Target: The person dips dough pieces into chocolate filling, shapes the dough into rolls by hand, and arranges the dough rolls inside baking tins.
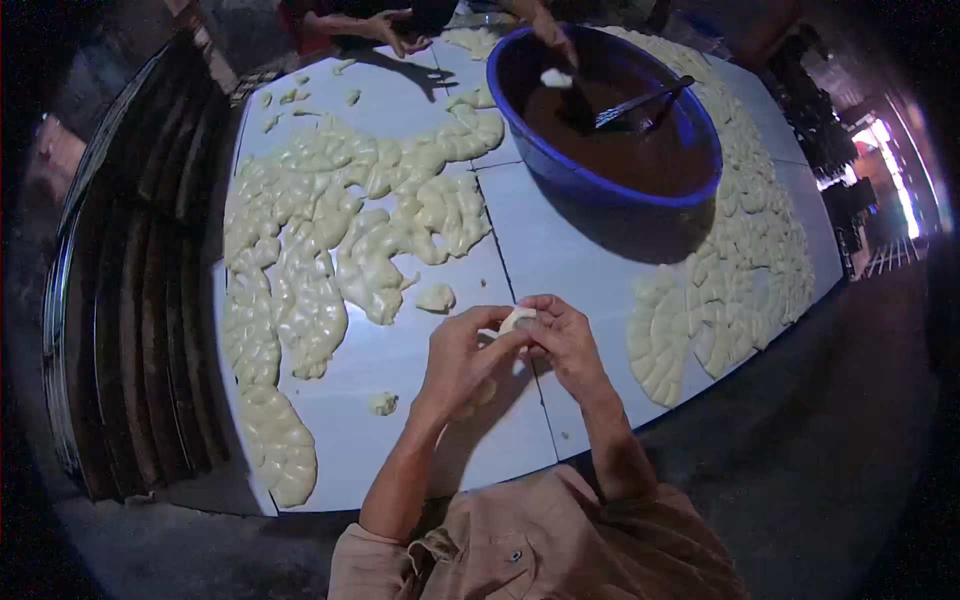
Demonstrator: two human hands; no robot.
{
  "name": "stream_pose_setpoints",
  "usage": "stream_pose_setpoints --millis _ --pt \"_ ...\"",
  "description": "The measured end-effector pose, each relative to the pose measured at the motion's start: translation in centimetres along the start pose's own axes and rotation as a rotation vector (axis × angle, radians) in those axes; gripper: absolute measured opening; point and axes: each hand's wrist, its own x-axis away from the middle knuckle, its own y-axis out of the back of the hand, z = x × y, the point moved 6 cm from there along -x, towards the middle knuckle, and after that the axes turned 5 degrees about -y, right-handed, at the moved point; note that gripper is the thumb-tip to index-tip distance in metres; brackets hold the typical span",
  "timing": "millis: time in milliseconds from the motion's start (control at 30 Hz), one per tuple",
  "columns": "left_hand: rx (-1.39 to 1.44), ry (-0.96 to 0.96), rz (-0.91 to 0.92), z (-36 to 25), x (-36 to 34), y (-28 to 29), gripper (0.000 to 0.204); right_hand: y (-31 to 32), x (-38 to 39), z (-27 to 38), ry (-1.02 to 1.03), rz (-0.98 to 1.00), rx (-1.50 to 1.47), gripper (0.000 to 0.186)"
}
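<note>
The left hand (460, 350) and right hand (570, 345) clamp their fingers (547, 303) on a small pale dough piece (515, 319).

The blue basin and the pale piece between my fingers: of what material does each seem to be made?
Blue basin: probably plastic, smooth with a slight shine; the colour looks even around its rim, though coated metal is possible.
Pale piece: perhaps soft dough, rather matte; it is off-white and curved, but partly covered, so I cannot be certain.

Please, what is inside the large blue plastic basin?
Visible: a smooth brown mass and a long dark utensil leaning on the rim of the basin. The mass hides the bottom.
</note>
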Motion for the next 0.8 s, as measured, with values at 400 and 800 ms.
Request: stream_pose_setpoints --millis 400,800 --pt "0.066 -0.519 -0.254 -3.5 -2.7 -6.0 0.079 0.8 2.3 5.2 0.324 -0.031 -0.056 0.030" --pt "0.607 0.061 -0.082 0.9 -4.8 -11.2 0.067 7.2 -9.2 20.4 0.364 -0.021 0.356 0.019"
